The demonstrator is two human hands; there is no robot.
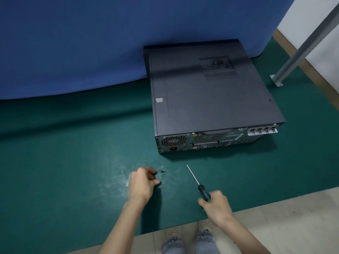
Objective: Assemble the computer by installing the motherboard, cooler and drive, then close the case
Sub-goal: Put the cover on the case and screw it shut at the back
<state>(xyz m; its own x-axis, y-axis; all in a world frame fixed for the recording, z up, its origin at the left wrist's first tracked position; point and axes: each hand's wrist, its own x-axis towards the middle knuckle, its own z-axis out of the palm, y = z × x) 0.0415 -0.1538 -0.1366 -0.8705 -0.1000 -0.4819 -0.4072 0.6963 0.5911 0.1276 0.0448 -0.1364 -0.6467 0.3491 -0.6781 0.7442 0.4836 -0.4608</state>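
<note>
A blue cloth (73, 43) was hung along the far left edge of a green mat (64, 162), which covered the whole work surface. Near the front edge of the mat, left of its middle, the left hand (142, 186) was held just over the surface with its fingers curled in toward the thumb. A small dark piece (155, 173) was seen at the fingertips; whether it was pinched could not be told, as the spot was blurred. Just beside those fingertips, to the right, a small screw (162, 171) lay on the mat.

Further right, a screwdriver (201, 190) was gripped by its dark handle in the right hand (217, 206), whose fingers were wrapped round it. The thin shaft was pointed away and to the left, with the tip raised toward the computer case (211, 99) but apart from it.

The computer case lay flat toward the far right corner of the mat, its back end against the blue cloth. Its side panel (192, 110) was in place on top, with a vent grille (218, 67) toward the far end. The rear face (201, 141), with its fan holes and sockets, was turned toward the person.

At the far right edge a slanted metal post (300, 46) was fixed down by a bracket. Below the front edge, two pale shoes (173, 232) were seen on a tiled floor.
</note>
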